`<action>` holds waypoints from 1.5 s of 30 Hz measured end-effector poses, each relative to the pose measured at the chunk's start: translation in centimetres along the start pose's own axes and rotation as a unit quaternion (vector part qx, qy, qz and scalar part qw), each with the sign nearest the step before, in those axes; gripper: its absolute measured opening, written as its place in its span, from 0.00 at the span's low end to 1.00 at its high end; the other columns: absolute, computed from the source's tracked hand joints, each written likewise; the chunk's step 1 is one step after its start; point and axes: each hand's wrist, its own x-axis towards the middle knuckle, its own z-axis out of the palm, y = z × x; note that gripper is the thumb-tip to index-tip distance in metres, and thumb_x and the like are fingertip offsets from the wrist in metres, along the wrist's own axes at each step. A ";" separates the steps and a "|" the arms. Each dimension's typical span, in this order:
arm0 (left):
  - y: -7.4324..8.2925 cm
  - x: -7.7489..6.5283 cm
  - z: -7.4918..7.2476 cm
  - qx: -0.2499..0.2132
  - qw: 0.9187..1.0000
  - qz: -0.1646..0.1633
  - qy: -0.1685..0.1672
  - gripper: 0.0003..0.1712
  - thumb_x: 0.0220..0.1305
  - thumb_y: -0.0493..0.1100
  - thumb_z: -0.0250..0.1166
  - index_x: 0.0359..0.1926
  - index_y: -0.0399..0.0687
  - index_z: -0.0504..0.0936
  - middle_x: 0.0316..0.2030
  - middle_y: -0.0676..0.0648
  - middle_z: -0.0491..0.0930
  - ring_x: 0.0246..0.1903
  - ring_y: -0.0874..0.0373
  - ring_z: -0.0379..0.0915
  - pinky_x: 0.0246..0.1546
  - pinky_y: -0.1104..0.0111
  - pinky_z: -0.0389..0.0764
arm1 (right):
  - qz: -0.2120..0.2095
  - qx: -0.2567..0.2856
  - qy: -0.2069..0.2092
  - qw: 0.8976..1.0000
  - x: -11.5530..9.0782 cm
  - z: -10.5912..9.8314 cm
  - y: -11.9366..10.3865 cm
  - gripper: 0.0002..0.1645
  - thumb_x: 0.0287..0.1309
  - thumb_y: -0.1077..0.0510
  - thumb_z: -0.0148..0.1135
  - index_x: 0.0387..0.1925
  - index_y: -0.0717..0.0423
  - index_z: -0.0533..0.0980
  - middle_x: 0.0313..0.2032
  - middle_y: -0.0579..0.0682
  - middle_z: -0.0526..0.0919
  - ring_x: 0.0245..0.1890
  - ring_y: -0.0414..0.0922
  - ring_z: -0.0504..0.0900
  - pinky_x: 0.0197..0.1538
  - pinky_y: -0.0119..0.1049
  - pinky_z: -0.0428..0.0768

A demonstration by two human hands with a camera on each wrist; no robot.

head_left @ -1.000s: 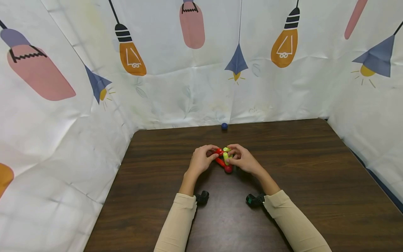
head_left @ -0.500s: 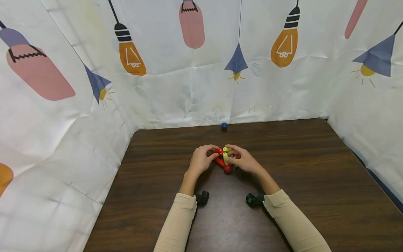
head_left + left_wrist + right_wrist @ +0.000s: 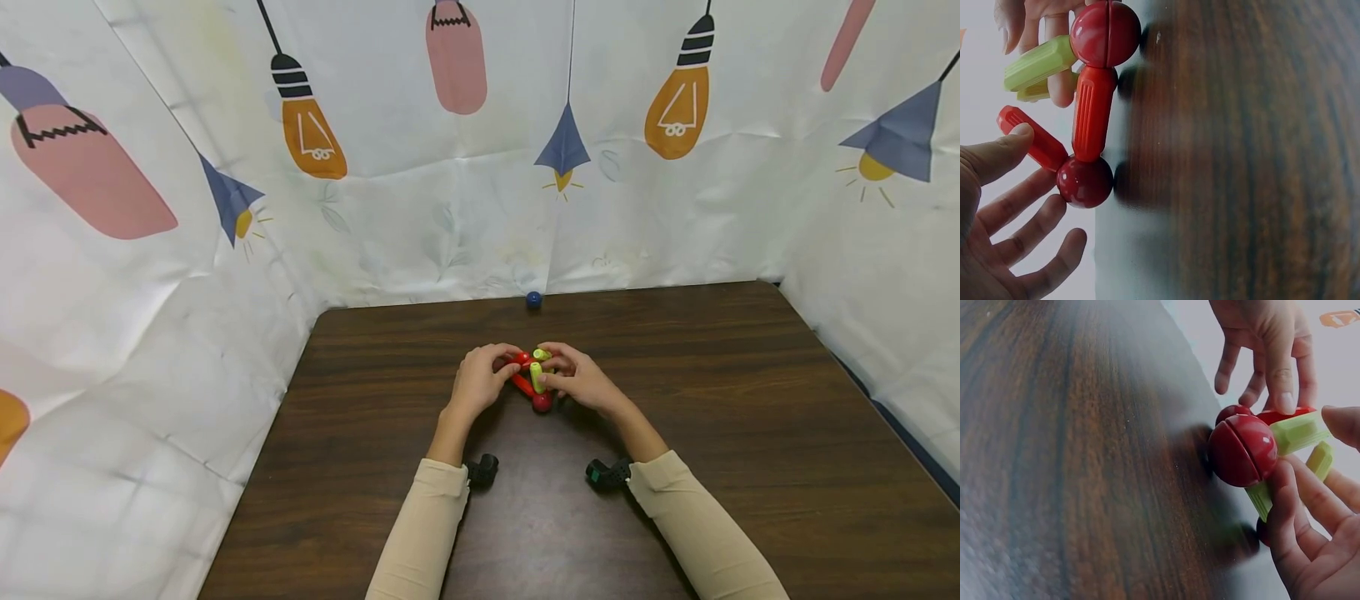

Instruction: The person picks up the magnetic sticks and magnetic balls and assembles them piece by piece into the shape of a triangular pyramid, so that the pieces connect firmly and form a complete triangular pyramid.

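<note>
A small structure of red and green ribbed toy rods and red balls stands on the table before both hands. My left hand (image 3: 476,379) pinches a slanting red rod (image 3: 1035,139), its thumb on the rod and its lower fingers spread. That rod meets a red ball (image 3: 1085,181), which a low red rod (image 3: 1092,115) joins to another red ball (image 3: 1243,450). My right hand (image 3: 583,381) pinches an upward-slanting green rod (image 3: 1299,431) by its upper end. A second raised green rod (image 3: 1320,460) is by its fingers, and a low green rod (image 3: 1260,499) is partly hidden behind them.
A dark blue ball (image 3: 533,300) lies at the far edge of the brown wooden table (image 3: 375,433). Behind it hangs a white cloth (image 3: 465,225) printed with lamps. Black wrist devices (image 3: 607,475) sit at the cuffs of both beige sleeves (image 3: 697,521).
</note>
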 end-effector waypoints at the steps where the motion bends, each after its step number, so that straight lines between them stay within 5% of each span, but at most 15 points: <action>1: 0.0 0.0 0.0 0.001 1.000 0.001 0.000 0.13 0.67 0.50 0.69 0.53 0.61 0.87 0.45 0.52 0.88 0.43 0.54 0.83 0.45 0.57 0.82 | 0.002 0.003 0.001 1.000 0.0 0.0 0.0 0.35 0.70 0.56 0.64 0.73 0.57 0.64 0.59 0.66 0.81 0.42 0.46 0.85 0.39 0.43 0.83; 26: -0.1 0.0 0.0 0.001 1.000 0.007 -0.006 0.14 0.67 0.48 0.70 0.53 0.60 0.86 0.44 0.52 0.87 0.40 0.56 0.78 0.42 0.59 0.79 | 0.008 0.004 0.006 1.000 -0.1 0.0 -0.1 0.34 0.71 0.56 0.64 0.73 0.57 0.64 0.58 0.66 0.81 0.42 0.48 0.85 0.40 0.44 0.84; 45: -1.2 -0.1 -0.3 0.042 0.997 -0.044 -0.040 0.15 0.65 0.47 0.73 0.52 0.59 0.86 0.47 0.52 0.86 0.37 0.56 0.75 0.37 0.62 0.75 | 0.000 -0.004 -0.010 1.000 -0.2 0.0 -0.2 0.35 0.71 0.57 0.62 0.73 0.62 0.63 0.57 0.66 0.82 0.44 0.51 0.85 0.40 0.45 0.85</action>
